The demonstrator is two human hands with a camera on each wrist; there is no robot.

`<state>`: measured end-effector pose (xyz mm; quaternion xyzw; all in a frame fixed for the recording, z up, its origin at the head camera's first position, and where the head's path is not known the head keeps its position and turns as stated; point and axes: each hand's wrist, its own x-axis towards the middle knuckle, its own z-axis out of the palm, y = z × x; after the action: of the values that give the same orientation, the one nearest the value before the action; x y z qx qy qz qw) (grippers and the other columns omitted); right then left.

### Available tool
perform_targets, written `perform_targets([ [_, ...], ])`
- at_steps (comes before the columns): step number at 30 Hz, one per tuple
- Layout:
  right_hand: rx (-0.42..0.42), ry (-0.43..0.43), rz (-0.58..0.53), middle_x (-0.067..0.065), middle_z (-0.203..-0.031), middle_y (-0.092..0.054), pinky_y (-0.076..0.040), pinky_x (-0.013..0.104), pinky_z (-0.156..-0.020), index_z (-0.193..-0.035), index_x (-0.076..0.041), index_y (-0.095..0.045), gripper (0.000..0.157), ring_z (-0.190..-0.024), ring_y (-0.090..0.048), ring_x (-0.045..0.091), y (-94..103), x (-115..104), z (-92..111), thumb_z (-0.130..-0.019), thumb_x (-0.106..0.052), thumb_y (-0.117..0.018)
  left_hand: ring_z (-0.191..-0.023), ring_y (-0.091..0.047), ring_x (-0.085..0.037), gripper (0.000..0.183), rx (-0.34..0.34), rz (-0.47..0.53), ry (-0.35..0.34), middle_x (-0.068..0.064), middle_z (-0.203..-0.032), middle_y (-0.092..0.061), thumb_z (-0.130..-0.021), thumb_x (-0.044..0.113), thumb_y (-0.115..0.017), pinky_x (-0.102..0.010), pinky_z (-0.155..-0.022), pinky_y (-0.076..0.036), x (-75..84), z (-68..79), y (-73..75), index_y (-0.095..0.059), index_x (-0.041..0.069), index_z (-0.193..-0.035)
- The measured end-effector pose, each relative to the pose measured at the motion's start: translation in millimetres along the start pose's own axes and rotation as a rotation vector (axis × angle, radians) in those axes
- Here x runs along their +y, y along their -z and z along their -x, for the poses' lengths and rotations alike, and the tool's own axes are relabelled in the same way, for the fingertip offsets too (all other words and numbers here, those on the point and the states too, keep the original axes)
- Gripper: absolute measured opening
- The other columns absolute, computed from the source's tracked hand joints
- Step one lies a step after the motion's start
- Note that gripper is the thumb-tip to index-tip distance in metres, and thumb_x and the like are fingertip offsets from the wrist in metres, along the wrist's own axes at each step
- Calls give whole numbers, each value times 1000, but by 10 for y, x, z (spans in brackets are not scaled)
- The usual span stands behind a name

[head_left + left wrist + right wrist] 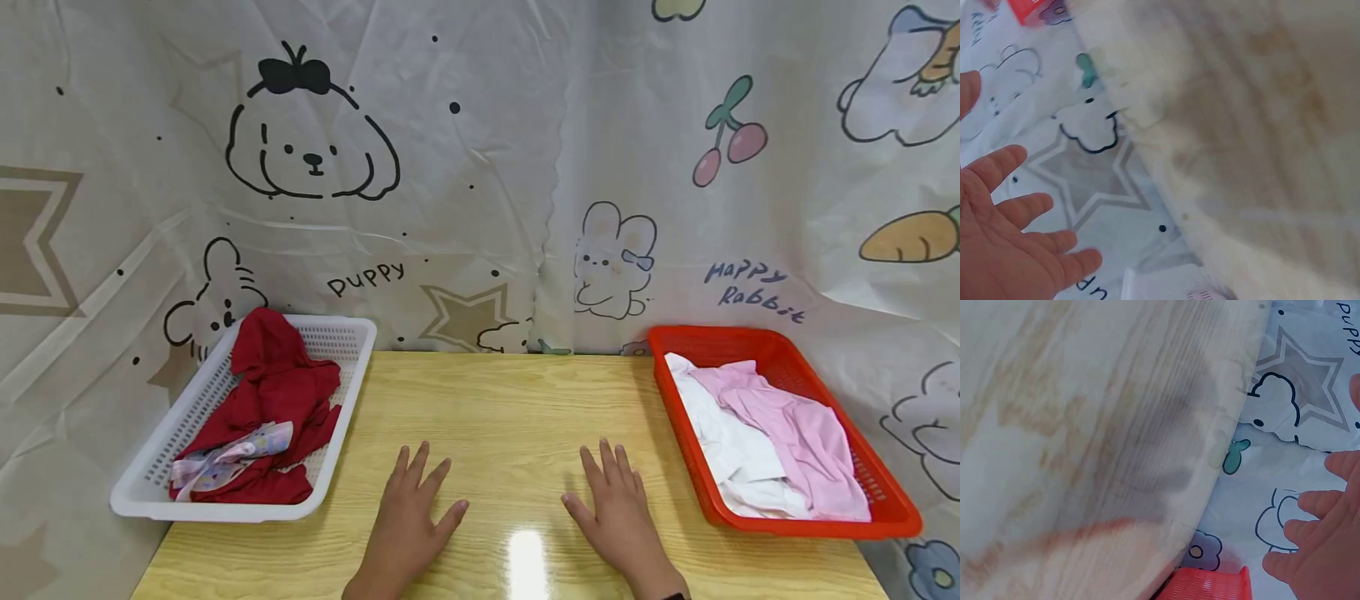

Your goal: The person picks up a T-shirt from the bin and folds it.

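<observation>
My left hand (408,521) is over the near part of the wooden table, fingers spread and holding nothing. To its right, my right hand (618,525) has its fingers extended, also with nothing in it. On the left stands a white basket (351,400) with a dark red cloth (277,392) and a patterned cloth strip (232,458) inside. A red basket (678,433) at the right contains a white cloth (742,454) and a pink cloth (802,433). Both wrist views show the open palms, the left hand (1010,244) and the right hand (1329,531), apart from the baskets.
The light wood table (510,417) has a bright reflection near its front. A pale curtain (480,167) printed with cartoon animals and stars hangs behind the table and along both sides. A dark band (675,596) shows at the right wrist.
</observation>
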<state>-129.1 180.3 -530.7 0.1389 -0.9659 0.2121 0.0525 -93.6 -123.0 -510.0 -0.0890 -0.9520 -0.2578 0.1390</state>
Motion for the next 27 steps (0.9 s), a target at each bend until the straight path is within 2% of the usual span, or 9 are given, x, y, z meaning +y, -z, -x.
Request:
perform_targets([
  [4,-25,17,6,26,-149,-25,-28,70,-98,-143,-8,-38,69,-135,-15,44,-100,33,120,-88,-42,-62,-119,-46,-33,42,166,13,-38,-17,-123,-58,-80,33,-72,-55,-90,-46,-96,48,365,-66,7,-112],
  [7,-54,21,37,29,-146,-30,-31,67,-98,-140,-5,-42,68,-133,-21,46,-148,120,235,-86,-41,-63,-106,-53,-30,37,263,-35,-42,-16,-109,-62,-77,26,-74,-51,-83,-49,-245,39,695,-68,4,-105],
  [9,-79,11,49,30,-144,-31,-31,67,-98,-139,-4,-43,68,-131,-22,48,-140,182,295,-86,-41,-63,-100,-54,-31,35,288,-69,-25,-17,-103,-63,-76,24,-74,-52,-81,-49,-374,0,909,-67,1,-103],
  [12,-146,-30,54,33,-144,-29,-28,71,-96,-139,-2,-42,70,-130,-19,52,-82,260,350,-87,-45,-61,-96,-54,-35,34,267,-118,27,-20,-101,-63,-78,21,-71,-54,-79,-49,-580,-75,1171,-66,-2,-103],
  [15,-237,-99,48,36,-145,-23,-25,77,-92,-140,-1,-39,76,-129,-14,56,17,322,378,-87,-52,-57,-97,-52,-41,36,186,-157,101,-25,-104,-61,-80,19,-68,-59,-83,-46,-752,-187,1332,-65,-6,-106],
  [19,-346,-148,50,38,-146,-18,-23,80,-88,-141,1,-35,86,-128,-11,59,88,363,415,-85,-61,-53,-102,-45,-53,50,-47,-240,266,-36,-114,-52,-80,23,-65,-69,-83,-41,-936,-269,1460,-57,-10,-117],
  [23,-365,-133,44,39,-144,-20,-26,80,-85,-140,2,-37,86,-126,-13,60,57,354,423,-84,-60,-55,-101,-44,-57,71,-300,-300,412,-44,-119,-40,-77,30,-67,-72,-78,-41,-1148,-282,1509,-43,-12,-129],
  [25,-363,-119,49,39,-143,-21,-27,81,-83,-139,3,-38,86,-126,-14,60,22,332,423,-83,-60,-57,-101,-45,-56,83,-376,-298,463,-46,-122,-36,-75,34,-70,-72,-79,-42,-1265,-264,1506,-35,-12,-135],
  [27,-360,-104,54,39,-143,-22,-27,80,-83,-139,2,-39,84,-126,-15,60,-19,302,422,-83,-58,-58,-99,-47,-54,94,-416,-289,487,-46,-122,-36,-71,34,-74,-70,-80,-43,-1386,-234,1499,-28,-12,-138],
])
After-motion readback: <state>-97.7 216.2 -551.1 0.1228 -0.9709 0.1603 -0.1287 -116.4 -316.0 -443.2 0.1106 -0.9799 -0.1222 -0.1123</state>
